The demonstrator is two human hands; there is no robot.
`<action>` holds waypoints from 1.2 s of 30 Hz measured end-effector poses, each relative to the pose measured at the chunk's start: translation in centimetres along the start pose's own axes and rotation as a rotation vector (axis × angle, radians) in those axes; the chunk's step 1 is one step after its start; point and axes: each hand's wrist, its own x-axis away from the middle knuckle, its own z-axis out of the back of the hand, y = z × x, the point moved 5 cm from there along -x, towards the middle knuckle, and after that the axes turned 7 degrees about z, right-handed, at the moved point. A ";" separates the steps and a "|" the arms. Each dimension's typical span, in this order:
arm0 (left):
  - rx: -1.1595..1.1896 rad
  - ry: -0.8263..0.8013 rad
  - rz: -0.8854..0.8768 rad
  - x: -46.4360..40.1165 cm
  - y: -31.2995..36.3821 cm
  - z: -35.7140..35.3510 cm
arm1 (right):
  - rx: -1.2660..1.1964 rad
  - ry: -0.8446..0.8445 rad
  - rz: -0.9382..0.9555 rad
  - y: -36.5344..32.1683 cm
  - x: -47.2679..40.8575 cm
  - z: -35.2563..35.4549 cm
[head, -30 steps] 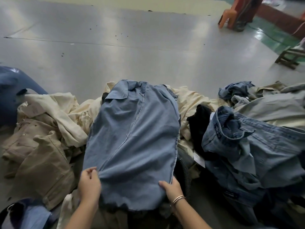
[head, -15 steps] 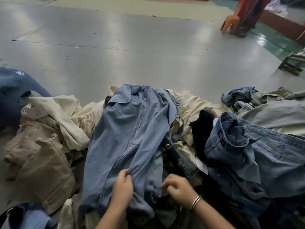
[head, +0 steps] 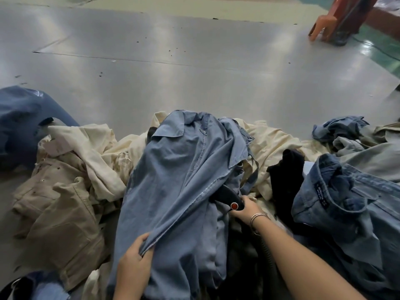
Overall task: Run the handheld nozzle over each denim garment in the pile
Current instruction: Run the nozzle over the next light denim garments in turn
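Note:
A light blue denim garment (head: pixel 177 174) lies draped over the middle of the clothes pile. My left hand (head: pixel 135 259) grips a fold of its lower edge and lifts it. My right hand (head: pixel 246 210) holds the black handheld nozzle (head: pixel 229 199), which has a red button on its handle. The nozzle's head is tucked under the right side of the denim garment and is hidden there. A ribbed dark hose (head: pixel 267 254) runs back from it under my right forearm. Darker denim garments (head: pixel 346 204) lie heaped at the right.
Beige and cream clothes (head: pixel 71 191) lie at the left and behind the denim. A black garment (head: pixel 285 176) sits between the piles. A dark blue bundle (head: pixel 23 118) lies at far left. Grey floor (head: pixel 194 68) stretches beyond, with an orange stool (head: pixel 324 27) at top right.
The flat denim garment got bunched up. My left hand gathered its lower fold; my right hand left the hem, took hold of the nozzle and pushed it under the cloth.

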 end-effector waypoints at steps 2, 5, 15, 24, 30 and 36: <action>-0.023 0.001 0.005 0.1 0.2 0.4 | -0.032 0.009 0.025 -0.2 1.1 0.3; -0.083 -0.006 0.014 0.7 0.4 0.9 | -0.128 0.055 -0.015 0.9 4.1 1.9; -0.226 -0.116 -0.003 4.6 1.5 -0.1 | -0.713 0.231 -0.134 4.6 19.6 9.0; -0.078 -0.235 -0.152 10.7 7.0 -0.3 | -0.723 0.379 0.166 -4.3 26.4 16.1; -0.036 -0.237 -0.122 11.1 6.9 -1.0 | -0.830 0.235 0.012 -4.0 28.0 10.9; -0.257 -0.219 -0.249 10.9 6.4 -0.8 | -0.848 0.093 -0.130 -2.8 27.7 4.8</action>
